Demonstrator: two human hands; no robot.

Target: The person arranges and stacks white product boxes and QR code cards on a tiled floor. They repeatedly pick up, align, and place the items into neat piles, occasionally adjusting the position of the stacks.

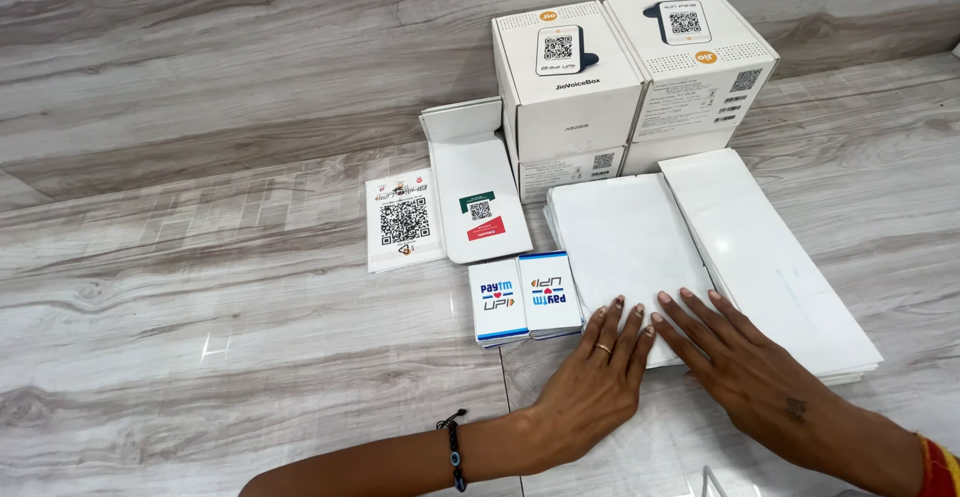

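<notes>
Both palms flat on white sheets.
My left hand (590, 382) and right hand (745, 367) press open-fingered on the stack of plain white rectangular card sheets (625, 242), gripping nothing.

Hands (600, 377): two are seen
Boxes (565, 77): four are stacked
Card packs (498, 302): two are counted
White sheet stacks (625, 242): two are laid
Stands (475, 192): one
Leaflets (403, 224): one

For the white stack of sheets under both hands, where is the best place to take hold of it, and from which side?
Probably the near short edge of the white stack, from the person's side. It lies flat on the floor, so a grip needs fingertips slid under an edge. The left hand and right hand already rest there; boxes crowd the far end.
</notes>
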